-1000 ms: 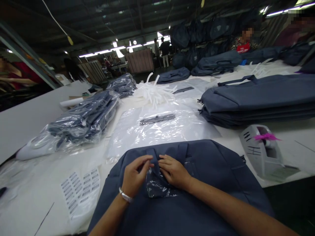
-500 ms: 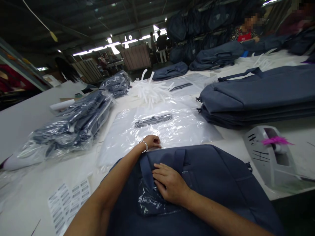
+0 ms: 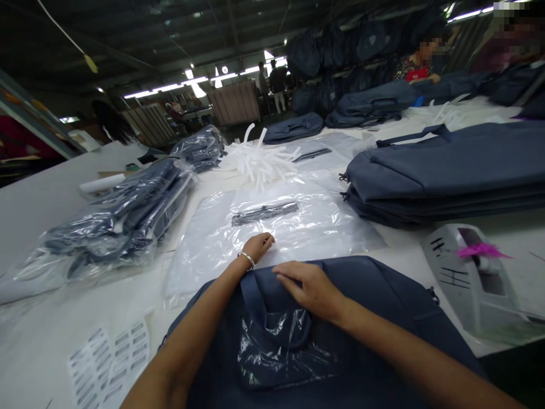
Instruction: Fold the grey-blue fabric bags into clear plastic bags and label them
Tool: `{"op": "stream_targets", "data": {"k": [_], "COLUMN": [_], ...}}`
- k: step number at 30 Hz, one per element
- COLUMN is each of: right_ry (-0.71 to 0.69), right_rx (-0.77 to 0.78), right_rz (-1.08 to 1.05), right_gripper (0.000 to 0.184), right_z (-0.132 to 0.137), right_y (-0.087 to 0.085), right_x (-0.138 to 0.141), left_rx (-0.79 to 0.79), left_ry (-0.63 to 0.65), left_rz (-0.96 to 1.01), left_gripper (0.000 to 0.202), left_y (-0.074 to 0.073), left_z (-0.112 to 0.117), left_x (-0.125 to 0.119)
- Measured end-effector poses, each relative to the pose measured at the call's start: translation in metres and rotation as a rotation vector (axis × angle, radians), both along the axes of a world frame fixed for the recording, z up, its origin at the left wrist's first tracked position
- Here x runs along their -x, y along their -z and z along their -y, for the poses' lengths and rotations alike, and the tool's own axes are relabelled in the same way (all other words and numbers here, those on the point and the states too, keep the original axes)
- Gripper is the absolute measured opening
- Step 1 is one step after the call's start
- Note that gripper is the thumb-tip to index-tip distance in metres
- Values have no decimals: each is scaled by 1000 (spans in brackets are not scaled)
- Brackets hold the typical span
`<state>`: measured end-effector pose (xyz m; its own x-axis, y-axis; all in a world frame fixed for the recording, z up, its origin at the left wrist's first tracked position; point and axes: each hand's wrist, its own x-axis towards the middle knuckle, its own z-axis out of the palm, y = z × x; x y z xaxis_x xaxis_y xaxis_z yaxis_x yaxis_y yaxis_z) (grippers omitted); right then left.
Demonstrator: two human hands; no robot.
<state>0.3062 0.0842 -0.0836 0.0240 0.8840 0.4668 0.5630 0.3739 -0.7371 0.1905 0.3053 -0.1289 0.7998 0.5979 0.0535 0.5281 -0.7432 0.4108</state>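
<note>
A dark navy bag (image 3: 383, 329) lies flat in front of me, its webbing handle (image 3: 254, 295) looped over a clear plastic pocket or wrapping (image 3: 272, 355). Past its far edge, my left hand (image 3: 258, 246), with a bangle at the wrist, rests over a stack of clear plastic bags (image 3: 204, 244). Its fingers are curled in; whether they pinch anything is hidden. My right hand (image 3: 313, 287) lies on the bag near its top edge, fingers stretched to the left and holding nothing I can see.
Navy bags (image 3: 447, 170) are stacked at right, above a tape dispenser (image 3: 464, 278) with a pink tuft. Plastic-wrapped bags (image 3: 123, 210) lie at left, barcode label sheets (image 3: 108, 363) nearer me. White strips (image 3: 255, 159) heap behind the plastic. A co-worker (image 3: 419, 65) is at back right.
My right hand has moved up and right, off the handle to the bag's top edge, uncovering the plastic pocket. My left hand has shifted slightly left.
</note>
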Motion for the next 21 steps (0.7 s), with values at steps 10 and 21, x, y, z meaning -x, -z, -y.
{"op": "stream_targets", "data": {"k": [10,21], "right_ry": [205,218], "right_rx": [342,369], "right_rz": [567,592], "right_gripper": [34,34], "right_z": [-115,-110], "right_y": [4,11], "right_x": [-64,-80], "left_rx": [-192,-167], "left_ry": [-10,-56], "left_rz": [117,88], "left_gripper": [28,29], "left_y": [-5,-12], "left_z": [9,13], "left_x": [-1,-1]}}
